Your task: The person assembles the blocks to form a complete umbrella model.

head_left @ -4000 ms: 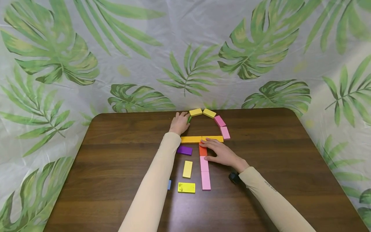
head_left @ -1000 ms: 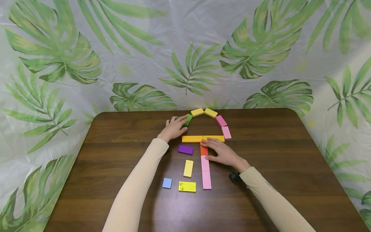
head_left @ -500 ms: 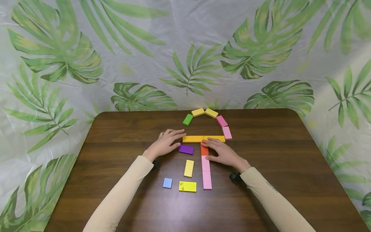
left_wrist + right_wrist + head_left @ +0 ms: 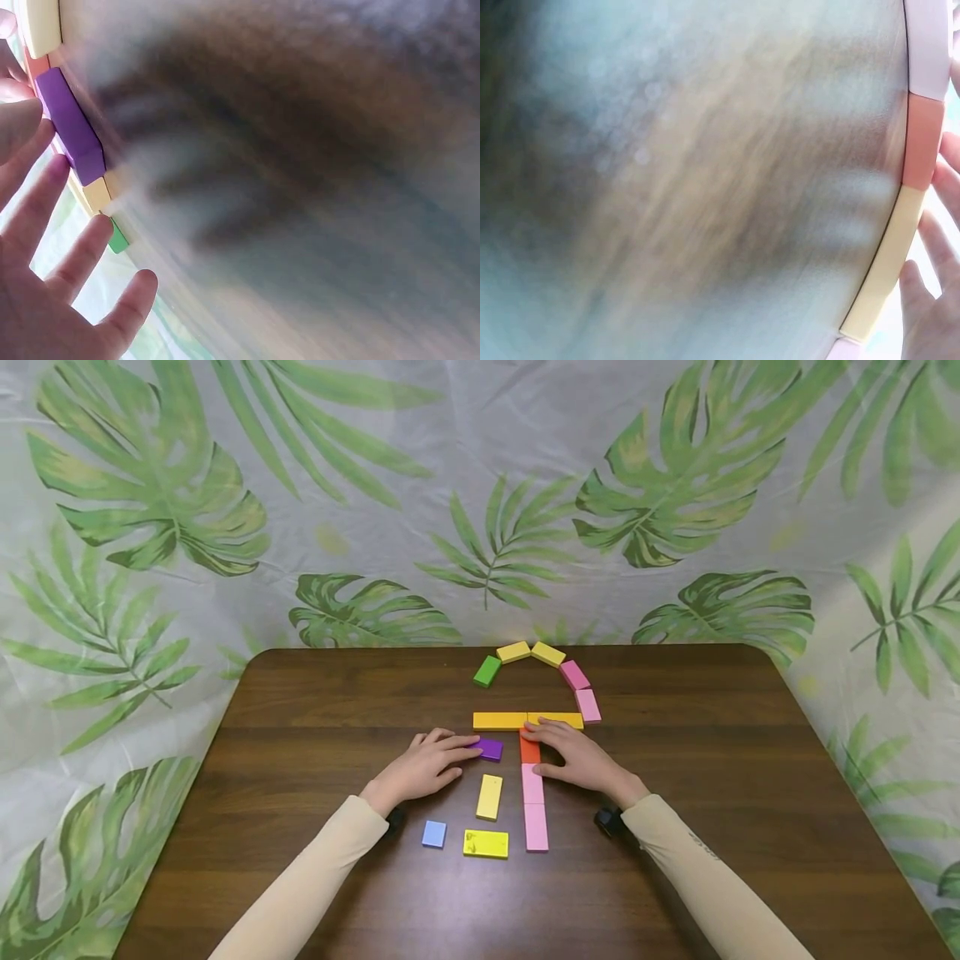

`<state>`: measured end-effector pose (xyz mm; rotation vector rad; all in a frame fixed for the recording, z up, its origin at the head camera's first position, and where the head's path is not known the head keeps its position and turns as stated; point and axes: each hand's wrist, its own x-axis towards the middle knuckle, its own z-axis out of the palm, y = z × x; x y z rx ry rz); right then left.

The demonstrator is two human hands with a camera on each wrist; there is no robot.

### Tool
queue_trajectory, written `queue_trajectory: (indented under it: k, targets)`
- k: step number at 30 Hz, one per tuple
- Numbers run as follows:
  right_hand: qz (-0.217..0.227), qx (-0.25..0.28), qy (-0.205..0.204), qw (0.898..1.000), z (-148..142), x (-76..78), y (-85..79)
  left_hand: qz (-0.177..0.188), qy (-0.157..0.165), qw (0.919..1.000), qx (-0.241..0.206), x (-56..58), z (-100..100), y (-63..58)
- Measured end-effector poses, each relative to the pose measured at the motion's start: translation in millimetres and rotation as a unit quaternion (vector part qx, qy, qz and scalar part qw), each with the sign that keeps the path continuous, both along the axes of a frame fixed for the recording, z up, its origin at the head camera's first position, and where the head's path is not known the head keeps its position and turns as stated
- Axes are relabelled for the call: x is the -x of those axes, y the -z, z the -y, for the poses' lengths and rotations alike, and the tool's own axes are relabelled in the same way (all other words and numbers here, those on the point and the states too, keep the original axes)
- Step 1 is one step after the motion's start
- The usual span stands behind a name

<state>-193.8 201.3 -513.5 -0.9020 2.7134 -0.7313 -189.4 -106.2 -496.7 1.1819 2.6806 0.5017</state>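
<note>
In the head view my left hand (image 4: pixel 418 766) reaches over the left end of a purple block (image 4: pixel 491 750), hiding part of it. The left wrist view has its fingers spread, some fingertips at the purple block (image 4: pixel 71 127); firm contact cannot be told. My right hand (image 4: pixel 581 758) lies with extended fingers over the joint of the right orange-yellow block (image 4: pixel 558 720) and a red block (image 4: pixel 529 750). Its thumb reaches the upper pink block (image 4: pixel 532 785). Two orange-yellow blocks form a crossbar, with the red and pink blocks in a column below.
Above the crossbar curves an arc of a green block (image 4: pixel 487 671), yellow blocks (image 4: pixel 513 652) and pink blocks (image 4: pixel 575 675). Nearer lie a pale yellow block (image 4: pixel 489 797), a bright yellow block (image 4: pixel 486 844) and a light blue block (image 4: pixel 434 834). A leaf-patterned cloth hangs behind the table (image 4: pixel 300 693).
My left hand has left the green block in the arc and come nearer and down to the purple block. The right hand has stayed in place.
</note>
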Motion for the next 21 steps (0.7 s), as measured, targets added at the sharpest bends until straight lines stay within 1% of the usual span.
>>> queue_trajectory:
  k: [7, 15, 21]
  targets:
    - [-0.004, -0.001, -0.001, 1.000, 0.2, 0.0, 0.5, -0.015, -0.002, 0.9997, -0.017, -7.9, 5.8, 1.1]
    - [-0.007, 0.004, -0.003, 1.000, -0.2, -0.7, 0.0, -0.035, -0.012, 0.9991, -0.020, -16.4, 13.4, -0.2]
    - [-0.008, 0.005, -0.003, 1.000, -0.1, -0.4, 1.0, -0.032, -0.027, 0.9989, -0.022, -22.9, 18.8, 1.0]
